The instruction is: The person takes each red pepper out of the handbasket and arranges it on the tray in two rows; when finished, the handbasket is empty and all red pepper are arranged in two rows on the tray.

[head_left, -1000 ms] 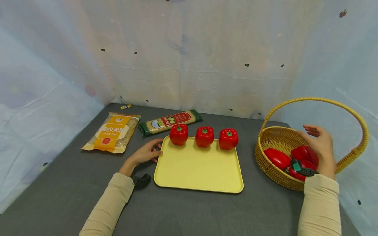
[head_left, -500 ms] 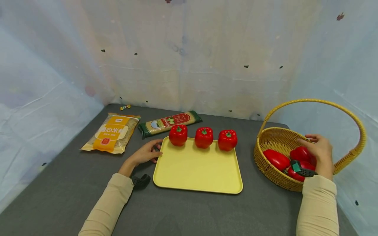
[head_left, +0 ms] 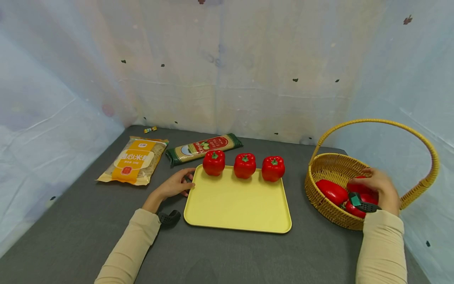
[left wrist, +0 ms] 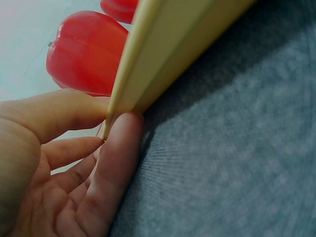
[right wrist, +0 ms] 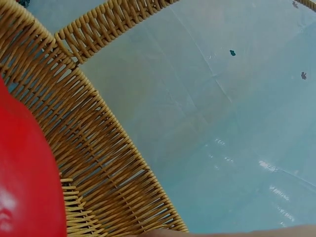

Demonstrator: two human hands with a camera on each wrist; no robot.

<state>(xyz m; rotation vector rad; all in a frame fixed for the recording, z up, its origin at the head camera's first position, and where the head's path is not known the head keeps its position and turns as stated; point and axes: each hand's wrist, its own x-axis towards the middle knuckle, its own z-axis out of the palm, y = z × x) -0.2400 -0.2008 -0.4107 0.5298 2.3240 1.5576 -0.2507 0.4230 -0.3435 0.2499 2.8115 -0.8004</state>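
Three red peppers (head_left: 244, 166) on yellow tray (head_left: 237, 205)

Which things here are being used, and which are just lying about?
Seemingly in use:
tray, pinched by left hand
three peppers on it
basket
red contents, right hand over them

Lying about:
orange bag
long packet
tiny packet

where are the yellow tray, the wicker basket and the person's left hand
Yellow tray (head_left: 237, 203), head view: bare middle of its surface.
Wicker basket (head_left: 319, 201), head view: outer wall, facing the tray.
Left hand (head_left: 173, 184), head view: back of the hand.
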